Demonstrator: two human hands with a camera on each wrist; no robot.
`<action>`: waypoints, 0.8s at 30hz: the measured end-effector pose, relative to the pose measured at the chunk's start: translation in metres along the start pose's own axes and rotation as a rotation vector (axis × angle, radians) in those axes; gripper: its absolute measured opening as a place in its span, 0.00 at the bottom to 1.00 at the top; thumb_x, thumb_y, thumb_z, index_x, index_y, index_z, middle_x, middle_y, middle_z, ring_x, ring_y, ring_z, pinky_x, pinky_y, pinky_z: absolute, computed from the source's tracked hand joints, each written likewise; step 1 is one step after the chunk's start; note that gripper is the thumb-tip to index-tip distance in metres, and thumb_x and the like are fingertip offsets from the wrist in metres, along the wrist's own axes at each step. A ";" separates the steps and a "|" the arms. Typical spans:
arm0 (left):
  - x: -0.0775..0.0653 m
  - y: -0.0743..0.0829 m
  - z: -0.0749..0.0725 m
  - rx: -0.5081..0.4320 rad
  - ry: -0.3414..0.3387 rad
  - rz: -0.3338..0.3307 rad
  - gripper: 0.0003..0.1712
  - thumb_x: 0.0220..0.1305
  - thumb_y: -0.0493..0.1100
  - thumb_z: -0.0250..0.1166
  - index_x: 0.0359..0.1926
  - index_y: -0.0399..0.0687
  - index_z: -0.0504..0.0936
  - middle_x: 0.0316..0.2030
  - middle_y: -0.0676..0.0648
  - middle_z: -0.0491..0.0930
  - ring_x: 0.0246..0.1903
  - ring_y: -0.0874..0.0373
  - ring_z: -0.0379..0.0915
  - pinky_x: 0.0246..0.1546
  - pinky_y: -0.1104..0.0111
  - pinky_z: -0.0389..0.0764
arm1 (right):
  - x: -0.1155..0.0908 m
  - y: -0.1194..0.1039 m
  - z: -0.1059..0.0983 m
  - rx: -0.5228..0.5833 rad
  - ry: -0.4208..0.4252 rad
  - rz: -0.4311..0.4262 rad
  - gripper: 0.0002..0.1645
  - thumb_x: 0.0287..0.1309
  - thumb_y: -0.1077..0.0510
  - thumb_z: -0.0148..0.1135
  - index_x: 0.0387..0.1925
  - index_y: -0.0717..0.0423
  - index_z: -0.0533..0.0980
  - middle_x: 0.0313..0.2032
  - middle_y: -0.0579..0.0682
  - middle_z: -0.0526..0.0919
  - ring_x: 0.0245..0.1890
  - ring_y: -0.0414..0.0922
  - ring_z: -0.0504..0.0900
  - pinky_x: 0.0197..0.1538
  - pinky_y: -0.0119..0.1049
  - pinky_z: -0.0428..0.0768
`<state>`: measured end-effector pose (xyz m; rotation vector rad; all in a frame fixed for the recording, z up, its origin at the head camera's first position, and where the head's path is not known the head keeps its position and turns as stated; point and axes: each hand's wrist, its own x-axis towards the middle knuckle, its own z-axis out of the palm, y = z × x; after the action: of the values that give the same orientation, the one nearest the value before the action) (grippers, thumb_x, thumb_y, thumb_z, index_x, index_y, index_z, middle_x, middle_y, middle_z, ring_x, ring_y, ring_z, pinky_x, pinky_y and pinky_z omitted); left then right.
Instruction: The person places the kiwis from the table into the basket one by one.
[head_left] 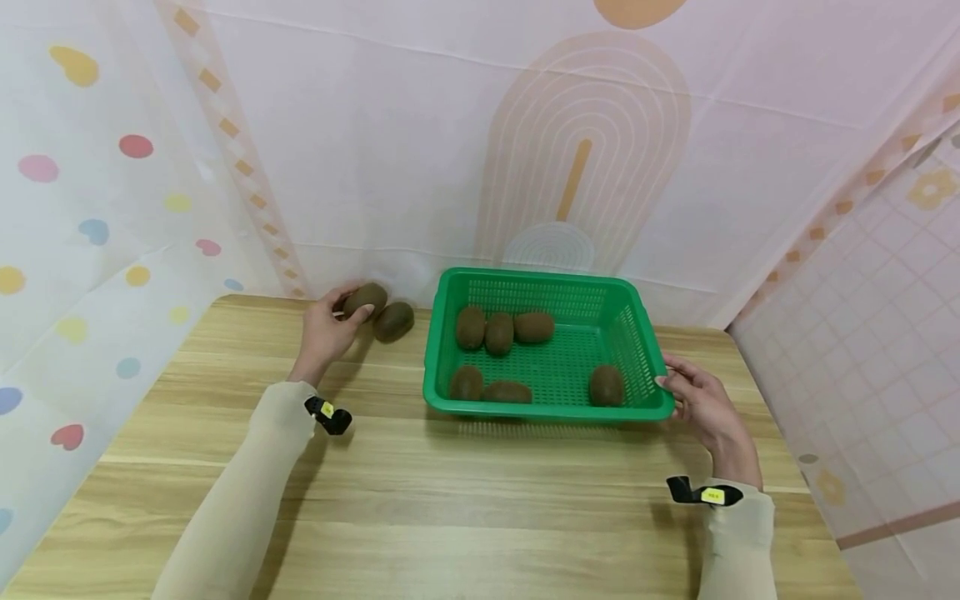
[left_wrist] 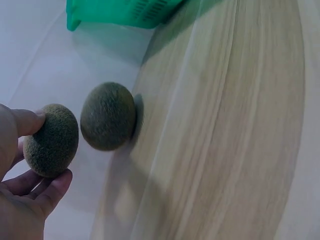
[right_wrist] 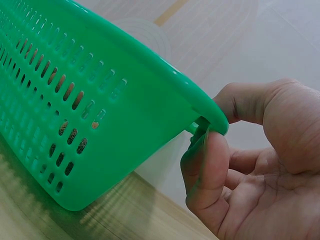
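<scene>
My left hand (head_left: 330, 327) pinches a brown, fuzzy kiwi (left_wrist: 52, 141) between thumb and fingers at the back left of the table. Right beside it lies a second kiwi (head_left: 394, 322) on the wood, also large in the left wrist view. A green plastic basket (head_left: 551, 412) with slotted walls stands at the centre, holding several kiwis, among them one kiwi (head_left: 607, 386) apart at the right. My right hand (head_left: 701, 402) grips the basket's right rim; in the right wrist view thumb and index finger (right_wrist: 212, 170) close over its edge.
The wooden table (head_left: 480, 517) ends at the back against a patterned cloth wall (head_left: 390, 150). Similar cloth hangs on the left and right sides. Each sleeved wrist wears a black strap (head_left: 327, 415) with a yellow label.
</scene>
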<state>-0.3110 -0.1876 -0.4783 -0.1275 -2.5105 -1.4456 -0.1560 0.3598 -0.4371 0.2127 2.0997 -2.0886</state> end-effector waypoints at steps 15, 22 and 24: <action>-0.013 0.030 0.000 -0.047 -0.023 0.052 0.29 0.70 0.47 0.68 0.68 0.41 0.77 0.59 0.34 0.80 0.57 0.43 0.78 0.47 0.78 0.77 | 0.001 0.000 -0.001 -0.068 0.024 0.006 0.36 0.75 0.59 0.56 0.76 0.63 0.56 0.36 0.35 0.79 0.27 0.31 0.79 0.29 0.28 0.75; -0.018 0.043 0.001 -0.072 -0.019 0.068 0.28 0.70 0.47 0.69 0.67 0.44 0.78 0.60 0.36 0.80 0.57 0.44 0.78 0.53 0.67 0.81 | 0.000 0.000 0.000 -0.044 0.014 0.000 0.33 0.75 0.58 0.57 0.74 0.60 0.60 0.36 0.35 0.80 0.27 0.31 0.80 0.29 0.28 0.75; -0.019 0.047 0.002 -0.084 -0.019 0.080 0.28 0.69 0.46 0.69 0.67 0.43 0.78 0.60 0.36 0.80 0.57 0.44 0.78 0.55 0.60 0.82 | 0.000 0.001 0.000 -0.040 0.011 -0.001 0.31 0.75 0.58 0.58 0.73 0.58 0.61 0.36 0.35 0.80 0.27 0.31 0.80 0.29 0.27 0.75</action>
<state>-0.2836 -0.1614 -0.4450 -0.2550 -2.4305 -1.5246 -0.1558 0.3596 -0.4380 0.2190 2.1460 -2.0489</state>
